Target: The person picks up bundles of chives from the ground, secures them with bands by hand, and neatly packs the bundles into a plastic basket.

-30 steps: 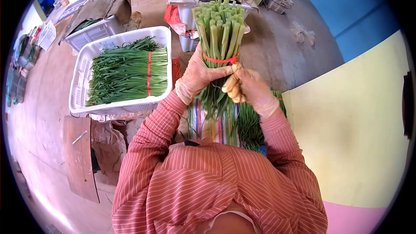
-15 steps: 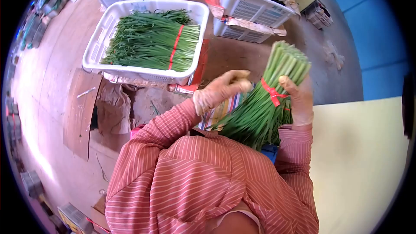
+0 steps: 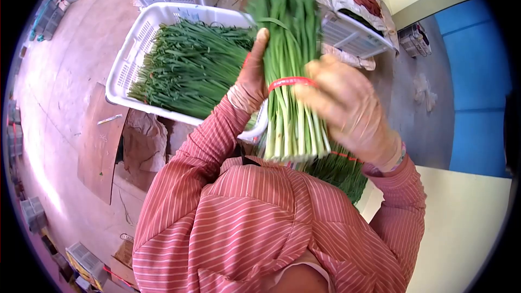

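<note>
The left hand holds a bunch of long green leaves with pale stems, its fingers mostly hidden behind. The right hand is blurry, and I can't tell if its bent fingers grip. The bunch, with a flat red band around it, is between both hands and covers part of a white plastic crate.

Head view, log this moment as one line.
left hand: grips bunch | right hand: blurred, at band | band: red, around bunch | crate: holds greens
</note>
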Demonstrator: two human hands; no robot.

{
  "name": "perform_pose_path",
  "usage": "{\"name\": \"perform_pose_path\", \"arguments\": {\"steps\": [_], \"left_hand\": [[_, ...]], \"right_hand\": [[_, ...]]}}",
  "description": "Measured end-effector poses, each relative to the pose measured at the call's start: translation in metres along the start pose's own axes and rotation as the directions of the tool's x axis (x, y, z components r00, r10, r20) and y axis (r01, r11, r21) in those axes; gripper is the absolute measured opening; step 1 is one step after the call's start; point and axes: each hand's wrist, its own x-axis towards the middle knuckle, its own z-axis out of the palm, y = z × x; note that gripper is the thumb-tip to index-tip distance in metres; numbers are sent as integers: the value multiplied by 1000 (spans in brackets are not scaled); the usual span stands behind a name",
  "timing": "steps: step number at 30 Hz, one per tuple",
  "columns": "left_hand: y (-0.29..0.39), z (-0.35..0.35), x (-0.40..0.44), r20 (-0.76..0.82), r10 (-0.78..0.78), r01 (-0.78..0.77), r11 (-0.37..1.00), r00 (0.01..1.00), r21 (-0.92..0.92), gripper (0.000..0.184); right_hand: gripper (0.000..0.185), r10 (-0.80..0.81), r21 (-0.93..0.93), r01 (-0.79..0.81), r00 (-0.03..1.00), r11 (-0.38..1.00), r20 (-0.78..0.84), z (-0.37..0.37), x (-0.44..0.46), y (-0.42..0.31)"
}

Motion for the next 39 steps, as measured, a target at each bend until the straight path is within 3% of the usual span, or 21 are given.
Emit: {"name": "perform_pose_path", "arguments": {"steps": [2,4,5,7,9,13,17,18,19,20,22,23,24,26,28,30,32,34,35,38,39], "left_hand": [[37,-31,21,-13,74,-75,994,997,-79,55],[61,-52,29,-75,225,-224,974,971,25,48],[69,-63,30,-100,298,-291,953,949,83,45],[77,-73,27,-127,374,-355,923,919,147,41],[87,-70,25,-141,423,-387,894,895,227,37],[118,-75,41,-191,524,-442,828,830,345,36],[154,-87,59,-167,598,-454,735,784,503,39],[161,-93,58,-173,574,-319,652,800,688,48],[167,-100,57,-191,548,-162,530,814,833,57],[169,-115,55,-201,568,-166,527,798,833,57],[155,-171,45,-420,582,168,437,696,884,78],[142,-203,36,-378,610,197,343,697,918,91],[129,-206,23,-490,575,380,310,655,871,85],[104,-217,8,-492,548,370,325,677,870,63],[94,-197,14,-483,554,645,-131,677,753,42],[75,-203,26,-195,583,513,-448,789,732,25],[65,-201,52,-289,350,453,-642,891,619,19],[51,-200,81,-378,220,395,-780,899,485,18],[40,-225,90,-320,151,288,-851,935,439,20],[54,-227,117,-395,-35,187,-840,918,509,27],[62,-222,123,-510,6,284,-837,860,468,36]], "right_hand": [[70,300,309,-328,944,893,134,5,1,31],[72,402,562,-501,865,658,300,37,1,67],[72,395,568,-502,864,652,311,52,12,75],[92,454,749,-584,785,314,421,83,40,77],[112,429,696,-572,811,434,399,133,68,86],[125,390,714,-493,862,496,324,199,125,102],[113,342,862,-424,882,278,324,234,155,130],[111,313,884,-425,881,194,355,242,159,138],[104,296,850,-422,895,315,334,276,157,156],[104,270,854,-416,901,313,340,305,152,172],[103,183,794,-513,858,325,479,354,140,193],[103,159,796,-512,858,323,488,374,134,196],[100,170,709,-586,804,393,570,391,128,198],[97,170,616,-637,746,463,644,407,130,203],[95,222,519,-666,704,535,674,409,125,202],[92,197,556,-640,731,530,653,402,125,209],[90,130,678,-592,787,435,603,377,134,214],[89,119,664,-612,768,430,630,333,151,212],[88,104,735,-549,823,398,558,320,157,212],[88,93,832,-451,890,323,446,313,164,212],[89,96,825,-396,915,403,393,319,165,213]]}}
